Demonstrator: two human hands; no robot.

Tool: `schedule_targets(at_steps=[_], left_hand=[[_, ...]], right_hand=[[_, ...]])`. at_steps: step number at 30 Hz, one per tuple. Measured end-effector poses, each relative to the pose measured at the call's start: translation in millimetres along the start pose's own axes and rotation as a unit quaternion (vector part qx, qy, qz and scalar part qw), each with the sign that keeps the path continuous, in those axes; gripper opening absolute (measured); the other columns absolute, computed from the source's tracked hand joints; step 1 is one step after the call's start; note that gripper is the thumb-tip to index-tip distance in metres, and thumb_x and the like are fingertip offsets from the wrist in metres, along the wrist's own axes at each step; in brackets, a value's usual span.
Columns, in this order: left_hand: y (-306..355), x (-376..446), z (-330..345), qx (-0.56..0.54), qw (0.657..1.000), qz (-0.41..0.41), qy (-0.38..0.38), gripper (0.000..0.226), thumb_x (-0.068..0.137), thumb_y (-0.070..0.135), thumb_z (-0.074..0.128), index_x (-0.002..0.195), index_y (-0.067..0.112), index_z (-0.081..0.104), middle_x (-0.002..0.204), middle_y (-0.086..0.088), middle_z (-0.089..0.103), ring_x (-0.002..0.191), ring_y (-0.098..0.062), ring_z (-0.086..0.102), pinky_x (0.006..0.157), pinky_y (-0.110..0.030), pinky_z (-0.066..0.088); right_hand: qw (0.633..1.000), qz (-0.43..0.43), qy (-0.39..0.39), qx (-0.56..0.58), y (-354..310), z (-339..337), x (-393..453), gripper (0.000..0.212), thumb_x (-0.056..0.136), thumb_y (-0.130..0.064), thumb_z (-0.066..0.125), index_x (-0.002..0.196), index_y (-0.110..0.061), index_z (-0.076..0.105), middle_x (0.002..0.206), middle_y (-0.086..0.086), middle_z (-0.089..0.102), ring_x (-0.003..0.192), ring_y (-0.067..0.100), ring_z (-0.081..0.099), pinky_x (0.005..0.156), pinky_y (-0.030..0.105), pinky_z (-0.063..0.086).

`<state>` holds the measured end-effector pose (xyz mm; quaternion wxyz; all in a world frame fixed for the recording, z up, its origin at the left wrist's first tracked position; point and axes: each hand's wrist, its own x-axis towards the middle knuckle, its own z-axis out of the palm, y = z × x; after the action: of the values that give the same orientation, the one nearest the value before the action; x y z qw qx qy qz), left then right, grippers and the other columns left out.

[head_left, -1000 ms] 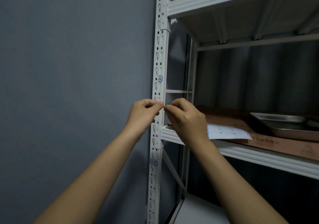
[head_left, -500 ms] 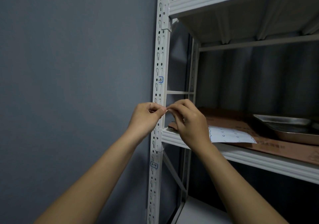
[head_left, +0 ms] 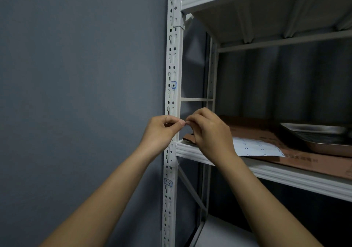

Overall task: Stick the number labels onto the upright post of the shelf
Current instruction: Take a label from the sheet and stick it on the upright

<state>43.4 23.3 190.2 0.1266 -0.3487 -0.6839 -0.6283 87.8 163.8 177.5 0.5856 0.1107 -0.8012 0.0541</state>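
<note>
Basically both hands meet fingertip to fingertip right in front of the white upright post (head_left: 174,56), just above the middle shelf (head_left: 285,176). Left hand (head_left: 162,132) is curled, thumb and forefinger pinching; right hand (head_left: 209,132) likewise curled and pinching at the same spot. Whatever they pinch is too small to see, probably a label being peeled from its backing.

Risks, as judgement: the sticky piece could fold onto itself or cling to a finger while separating; it could land crooked or over a slot in the post; poor pressing could leave a lifted corner.

Counts: two labels already on the post, upper label (head_left: 173,85) reading "-3" above the hands, lower label (head_left: 168,182) reading "2-4" below the shelf. One label sheet (head_left: 255,147) lies on the shelf, right of the hands, atop one brown cardboard (head_left: 314,163). One metal tray (head_left: 320,136) far right. Two hands.
</note>
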Motion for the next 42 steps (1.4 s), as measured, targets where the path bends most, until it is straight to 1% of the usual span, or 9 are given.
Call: schedule_targets(at_steps=[2, 5, 8, 15, 21, 26, 31, 37, 42], left_hand=[[-1, 2, 3, -0.006, 1.0, -0.004, 0.001, 0.011, 0.087, 0.022, 0.066, 0.078, 0.026, 0.071, 0.076, 0.013, 0.069, 0.068, 0.01, 0.06, 0.064, -0.011, 0.043], [0, 6, 9, -0.004, 1.0, -0.003, -0.008, 0.011, 0.088, 0.021, 0.064, 0.081, 0.023, 0.072, 0.076, 0.013, 0.067, 0.067, 0.011, 0.059, 0.064, -0.011, 0.042], [2, 9, 18, -0.002, 1.0, -0.003, -0.014, 0.013, 0.089, 0.019, 0.062, 0.08, 0.024, 0.07, 0.076, 0.014, 0.066, 0.066, 0.012, 0.058, 0.065, -0.012, 0.043], [16, 13, 55, -0.062, 0.997, -0.033, -0.031, 0.018, 0.09, 0.016, 0.061, 0.076, 0.021, 0.07, 0.075, 0.005, 0.067, 0.074, -0.006, 0.061, 0.061, -0.017, 0.049], [29, 17, 103, -0.048, 0.997, -0.026, -0.047, 0.015, 0.092, 0.02, 0.06, 0.081, 0.018, 0.07, 0.079, 0.001, 0.068, 0.079, -0.011, 0.061, 0.07, -0.027, 0.048], [37, 29, 153, -0.01, 0.998, 0.011, -0.062, 0.013, 0.091, 0.02, 0.059, 0.086, 0.019, 0.071, 0.085, 0.004, 0.069, 0.082, -0.009, 0.061, 0.07, -0.023, 0.046], [48, 43, 202, 0.033, 0.996, 0.052, -0.066, 0.013, 0.09, 0.023, 0.062, 0.081, 0.02, 0.071, 0.093, 0.003, 0.07, 0.093, -0.014, 0.062, 0.083, -0.029, 0.049], [58, 62, 245, 0.08, 0.991, 0.04, -0.102, 0.015, 0.09, 0.031, 0.06, 0.079, 0.026, 0.068, 0.097, 0.004, 0.069, 0.096, -0.016, 0.061, 0.088, -0.036, 0.05], [61, 71, 271, 0.1, 0.986, 0.042, -0.129, 0.015, 0.092, 0.029, 0.058, 0.08, 0.026, 0.067, 0.101, 0.006, 0.068, 0.099, -0.016, 0.06, 0.088, -0.036, 0.049]], right_hand=[[0.996, 0.055, 0.002, 0.076, 1, 0, -1, 0.009, 0.09, -0.015, 0.065, 0.095, -0.013, 0.073, 0.09, -0.001, 0.062, 0.078, 0.016, 0.059, 0.061, 0.036, 0.051], [0.983, 0.109, 0.017, 0.145, 4, -2, -3, 0.016, 0.089, -0.018, 0.068, 0.104, -0.015, 0.073, 0.096, -0.004, 0.063, 0.076, 0.001, 0.056, 0.069, 0.023, 0.052], [0.98, 0.103, 0.038, 0.165, 13, -7, -6, 0.012, 0.086, -0.017, 0.071, 0.097, -0.015, 0.074, 0.093, -0.004, 0.067, 0.081, 0.003, 0.059, 0.07, 0.02, 0.051], [0.99, 0.064, 0.057, 0.109, 39, -27, -16, 0.016, 0.085, -0.011, 0.071, 0.1, -0.01, 0.076, 0.09, 0.002, 0.073, 0.079, 0.008, 0.066, 0.073, 0.019, 0.052], [0.982, 0.154, 0.061, 0.095, 71, -53, -19, 0.008, 0.088, -0.015, 0.065, 0.09, -0.013, 0.073, 0.087, -0.001, 0.07, 0.077, 0.01, 0.062, 0.068, 0.019, 0.048], [0.97, 0.233, 0.057, 0.05, 104, -83, -21, 0.006, 0.083, -0.014, 0.065, 0.08, -0.012, 0.069, 0.076, -0.002, 0.067, 0.072, 0.012, 0.062, 0.068, 0.029, 0.049], [0.945, 0.324, 0.043, 0.003, 146, -120, -23, 0.004, 0.079, -0.013, 0.069, 0.082, -0.012, 0.072, 0.077, -0.002, 0.068, 0.075, 0.011, 0.062, 0.071, 0.023, 0.047], [0.899, 0.435, 0.039, -0.034, 201, -161, -34, 0.005, 0.076, -0.008, 0.073, 0.078, -0.011, 0.072, 0.079, 0.004, 0.07, 0.076, 0.014, 0.061, 0.071, 0.024, 0.045], [0.894, 0.446, -0.004, -0.047, 233, -179, -35, 0.006, 0.083, -0.007, 0.07, 0.086, -0.012, 0.071, 0.086, 0.004, 0.068, 0.084, 0.017, 0.063, 0.069, 0.023, 0.047]])
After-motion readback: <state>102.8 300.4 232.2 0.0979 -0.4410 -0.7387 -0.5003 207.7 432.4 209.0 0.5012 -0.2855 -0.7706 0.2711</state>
